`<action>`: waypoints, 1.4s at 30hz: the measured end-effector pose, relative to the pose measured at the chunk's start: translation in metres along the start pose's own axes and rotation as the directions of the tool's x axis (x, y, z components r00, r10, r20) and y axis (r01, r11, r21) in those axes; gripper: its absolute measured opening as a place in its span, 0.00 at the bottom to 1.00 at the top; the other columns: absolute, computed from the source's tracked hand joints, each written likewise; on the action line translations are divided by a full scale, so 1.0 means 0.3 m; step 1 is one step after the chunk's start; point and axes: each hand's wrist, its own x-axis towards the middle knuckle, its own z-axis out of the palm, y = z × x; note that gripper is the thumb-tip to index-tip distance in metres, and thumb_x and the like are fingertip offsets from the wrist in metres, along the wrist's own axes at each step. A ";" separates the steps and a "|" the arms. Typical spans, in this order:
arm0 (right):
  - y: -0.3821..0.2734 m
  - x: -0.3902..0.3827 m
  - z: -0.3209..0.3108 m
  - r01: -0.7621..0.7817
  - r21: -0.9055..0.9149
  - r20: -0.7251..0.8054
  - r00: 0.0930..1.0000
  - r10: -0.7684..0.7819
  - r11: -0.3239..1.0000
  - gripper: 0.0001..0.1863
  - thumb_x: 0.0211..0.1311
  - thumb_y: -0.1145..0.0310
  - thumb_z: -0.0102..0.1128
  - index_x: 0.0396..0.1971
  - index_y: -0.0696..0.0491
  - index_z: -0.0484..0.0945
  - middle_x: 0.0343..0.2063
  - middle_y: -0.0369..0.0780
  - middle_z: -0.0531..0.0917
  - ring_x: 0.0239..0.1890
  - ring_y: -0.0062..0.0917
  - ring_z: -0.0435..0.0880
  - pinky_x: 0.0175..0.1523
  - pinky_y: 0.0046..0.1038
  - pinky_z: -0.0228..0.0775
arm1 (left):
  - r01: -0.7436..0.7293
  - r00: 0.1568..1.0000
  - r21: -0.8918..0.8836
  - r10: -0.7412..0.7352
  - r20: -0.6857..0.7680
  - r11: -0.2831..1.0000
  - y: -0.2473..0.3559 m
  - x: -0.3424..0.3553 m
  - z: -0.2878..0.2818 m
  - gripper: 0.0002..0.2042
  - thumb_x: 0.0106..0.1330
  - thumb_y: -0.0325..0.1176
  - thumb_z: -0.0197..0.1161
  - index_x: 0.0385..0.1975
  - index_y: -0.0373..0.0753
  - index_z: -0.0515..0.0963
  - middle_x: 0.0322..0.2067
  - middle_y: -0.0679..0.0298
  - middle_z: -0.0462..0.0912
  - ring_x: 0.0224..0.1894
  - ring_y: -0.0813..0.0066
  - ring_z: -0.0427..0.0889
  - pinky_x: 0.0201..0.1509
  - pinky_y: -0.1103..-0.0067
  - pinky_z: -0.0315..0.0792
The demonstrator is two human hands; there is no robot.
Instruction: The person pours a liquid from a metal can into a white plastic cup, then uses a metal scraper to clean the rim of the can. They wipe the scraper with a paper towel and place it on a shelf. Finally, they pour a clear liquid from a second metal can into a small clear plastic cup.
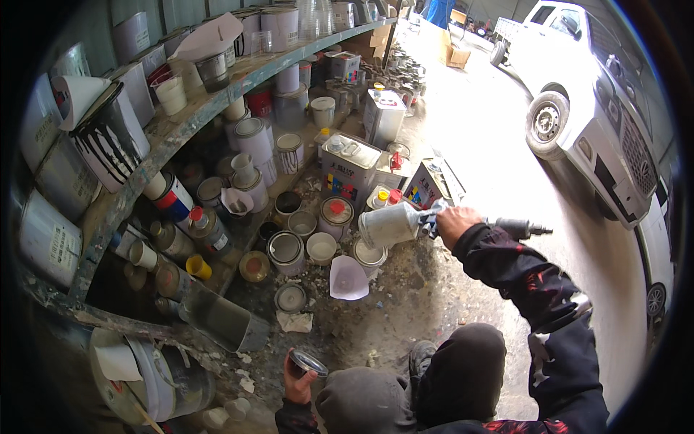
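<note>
My right hand (460, 226) is closed around a spray gun (390, 225) whose pale, paint-stained cup points left. The gun's cup hangs above the floor, close to several paint tins. Low in the head view, my left hand (297, 382) grips a round metal lid (309, 362) by its edge, beside my knee. Beneath the spray gun's cup stands an open white tub (370, 254), with a sheet of white paper (348, 278) leaning next to it. A tin with a red cap (336, 211) stands left of the gun.
A paint-splashed shelf (210, 101) loaded with tins and cups curves along the left. Square metal cans (348, 170) stand on the floor ahead. A grey rectangular container (224, 318) lies at the lower left. A white pickup truck (578, 94) is parked at the right.
</note>
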 end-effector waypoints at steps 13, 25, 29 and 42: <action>0.029 -0.268 0.823 -0.210 0.746 0.166 0.978 0.129 0.632 0.11 0.52 0.58 0.62 0.28 0.50 0.81 0.27 0.49 0.82 0.34 0.48 0.81 0.39 0.43 0.74 | -0.005 0.997 0.301 -0.017 0.071 0.954 0.136 0.096 0.155 0.48 0.43 0.32 0.77 0.66 0.36 0.55 0.51 0.60 0.70 0.52 0.67 0.71 0.58 0.71 0.67; -0.092 -0.428 0.874 0.200 0.968 -0.235 0.934 0.270 0.153 0.16 0.51 0.76 0.61 0.43 0.56 0.77 0.36 0.48 0.83 0.38 0.40 0.84 0.42 0.31 0.76 | -0.582 0.812 0.811 0.015 0.584 -0.067 0.158 0.665 0.762 0.50 0.38 0.44 0.78 0.62 0.31 0.59 0.57 0.45 0.62 0.61 0.49 0.62 0.66 0.65 0.59; -0.049 -0.508 0.835 0.154 0.984 -0.174 0.935 0.309 0.087 0.15 0.53 0.75 0.64 0.43 0.56 0.78 0.35 0.47 0.83 0.37 0.39 0.85 0.41 0.31 0.77 | -0.570 0.815 0.723 -0.163 0.555 -0.390 0.011 0.826 0.913 0.50 0.37 0.45 0.76 0.62 0.30 0.59 0.55 0.46 0.65 0.57 0.46 0.66 0.61 0.63 0.65; 0.016 -0.834 0.941 -0.198 0.980 0.177 0.880 0.441 0.002 0.12 0.55 0.70 0.66 0.40 0.57 0.80 0.29 0.48 0.84 0.33 0.40 0.86 0.36 0.31 0.76 | -0.482 0.875 0.646 -0.361 0.323 -0.592 -0.172 0.956 0.933 0.54 0.34 0.46 0.81 0.64 0.34 0.57 0.56 0.49 0.64 0.58 0.48 0.66 0.60 0.65 0.69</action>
